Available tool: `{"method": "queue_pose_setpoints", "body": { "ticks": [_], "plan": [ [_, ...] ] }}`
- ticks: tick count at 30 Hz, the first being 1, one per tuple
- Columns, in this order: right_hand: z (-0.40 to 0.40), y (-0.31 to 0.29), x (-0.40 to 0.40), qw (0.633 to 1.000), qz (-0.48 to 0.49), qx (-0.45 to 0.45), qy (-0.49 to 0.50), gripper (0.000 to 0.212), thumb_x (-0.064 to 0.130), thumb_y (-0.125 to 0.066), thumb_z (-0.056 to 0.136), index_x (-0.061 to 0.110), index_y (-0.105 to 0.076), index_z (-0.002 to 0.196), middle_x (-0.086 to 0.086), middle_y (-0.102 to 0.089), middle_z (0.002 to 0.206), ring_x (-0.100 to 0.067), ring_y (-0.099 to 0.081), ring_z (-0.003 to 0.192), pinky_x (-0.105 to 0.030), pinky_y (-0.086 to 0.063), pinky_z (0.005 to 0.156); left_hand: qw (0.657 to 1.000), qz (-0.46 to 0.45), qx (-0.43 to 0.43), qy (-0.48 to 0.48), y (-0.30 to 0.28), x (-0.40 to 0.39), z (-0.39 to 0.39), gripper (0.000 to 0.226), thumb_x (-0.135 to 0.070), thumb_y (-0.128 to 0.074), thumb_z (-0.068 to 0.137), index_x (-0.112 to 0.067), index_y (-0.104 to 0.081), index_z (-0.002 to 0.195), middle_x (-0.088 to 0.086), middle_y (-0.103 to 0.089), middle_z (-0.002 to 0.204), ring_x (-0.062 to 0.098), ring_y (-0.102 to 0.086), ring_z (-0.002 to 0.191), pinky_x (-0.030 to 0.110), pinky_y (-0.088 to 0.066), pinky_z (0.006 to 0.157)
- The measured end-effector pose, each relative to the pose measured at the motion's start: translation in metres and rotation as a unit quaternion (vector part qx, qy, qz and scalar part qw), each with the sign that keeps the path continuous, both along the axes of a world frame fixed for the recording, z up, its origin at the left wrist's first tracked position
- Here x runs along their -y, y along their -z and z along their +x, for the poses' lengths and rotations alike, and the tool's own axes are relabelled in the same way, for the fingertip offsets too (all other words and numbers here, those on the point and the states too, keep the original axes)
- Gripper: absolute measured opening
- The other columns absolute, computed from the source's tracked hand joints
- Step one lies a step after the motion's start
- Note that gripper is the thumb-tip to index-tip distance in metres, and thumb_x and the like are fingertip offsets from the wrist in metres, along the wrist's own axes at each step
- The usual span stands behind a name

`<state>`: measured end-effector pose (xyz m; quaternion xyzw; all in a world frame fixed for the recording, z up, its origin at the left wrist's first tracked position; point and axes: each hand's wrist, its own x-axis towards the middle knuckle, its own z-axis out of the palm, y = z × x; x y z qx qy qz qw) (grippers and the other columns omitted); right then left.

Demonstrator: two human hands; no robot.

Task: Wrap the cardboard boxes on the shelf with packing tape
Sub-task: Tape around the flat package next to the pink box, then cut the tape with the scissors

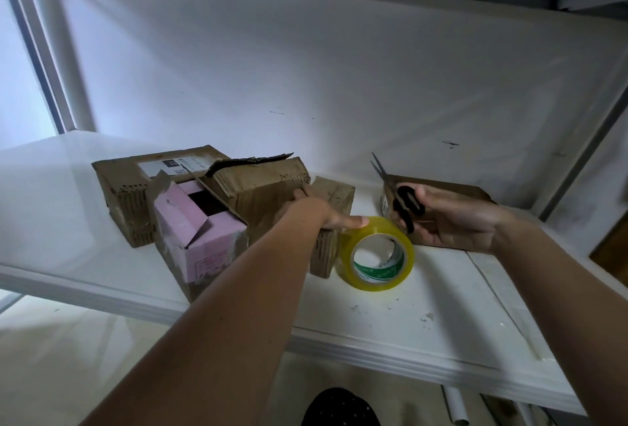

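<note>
Boxes: four cardboard boxes sit mid-frame on the shelf (441, 293); a labelled box (136, 181) at far left, a big box (258, 187) with a torn flap beside it, a small box (331, 194) at centre, a flat box (452, 189) at right.
Pink carton: pink carton (200, 238), flaps open, stands in front of the left boxes.
Tape: yellow-tinted tape roll (377, 252) stands on edge at centre, just right of the small box.
Left hand: left hand (316, 211) lies on the boxes, fingers curled on the big box's right end, thumb stretched out to touch the top of the roll.
Right hand: right hand (455, 215) holds the scissors (401, 194) by the black handles, blades pointing up and away.
Step, as I judge it: picking up the roll; best to park the scissors first, find the tape end, close the flaps before taping.
Surface: white shelf board, scuffed, with bits of debris near the front edge.
Room: white wall behind, another shelf overhead, bright window at upper left.
</note>
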<state>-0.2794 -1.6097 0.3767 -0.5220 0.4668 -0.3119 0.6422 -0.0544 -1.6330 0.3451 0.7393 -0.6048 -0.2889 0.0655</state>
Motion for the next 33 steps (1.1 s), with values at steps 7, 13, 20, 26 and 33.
{"method": "queue_pose_setpoints", "body": {
  "ticks": [7,13,20,26,33],
  "plan": [
    [0.031,-0.005,-0.003,0.999,-0.038,-0.003,0.026,0.053,0.045,-0.060,0.072,0.025,-0.050,0.120,-0.009,-0.059,0.107,-0.020,-0.060,0.095,-0.035,-0.042,0.089,1.000,-0.007,0.000,-0.010,0.003,0.000,-0.001,0.146,-0.077,-0.068,0.058,-0.009,0.026,0.146,0.014,0.017,0.158,0.040,-0.001,0.145,0.057,-0.023,0.113],
    [0.033,-0.002,-0.001,0.997,-0.020,0.033,0.067,0.069,0.068,-0.050,0.067,0.018,-0.054,0.115,-0.005,-0.066,0.096,-0.017,-0.056,0.093,-0.029,-0.047,0.075,0.996,0.027,0.052,0.070,-0.008,-0.002,0.003,0.134,-0.072,-0.066,0.067,-0.009,0.020,0.148,0.015,0.018,0.158,0.037,0.003,0.146,0.050,-0.017,0.116],
    [0.037,0.003,0.004,0.986,0.024,0.128,0.099,0.075,0.077,-0.018,0.085,0.021,-0.064,0.103,-0.006,-0.072,0.096,-0.011,-0.062,0.074,-0.022,-0.030,0.056,0.995,0.055,0.034,0.071,-0.006,0.002,0.004,0.135,-0.071,-0.066,0.068,-0.006,0.021,0.147,0.016,0.023,0.156,0.036,0.004,0.146,0.047,-0.015,0.117],
    [0.040,0.004,0.000,0.982,0.051,0.168,0.075,0.031,0.034,-0.037,0.096,0.024,-0.065,0.104,-0.002,-0.073,0.096,-0.008,-0.065,0.072,-0.021,-0.034,0.063,0.998,0.033,0.025,0.052,-0.002,0.001,0.004,0.141,-0.071,-0.071,0.062,-0.009,0.023,0.147,0.013,0.024,0.156,0.035,0.005,0.146,0.048,-0.017,0.115],
    [0.052,0.014,-0.003,0.993,-0.078,0.034,0.088,0.044,0.010,-0.054,0.094,0.024,-0.047,0.135,-0.003,-0.065,0.101,-0.012,-0.066,0.079,-0.026,-0.039,0.067,0.999,0.011,0.023,0.019,0.003,0.002,0.003,0.145,-0.074,-0.071,0.057,-0.012,0.023,0.148,0.012,0.016,0.158,0.039,0.001,0.145,0.056,-0.022,0.114]
  ]
}}
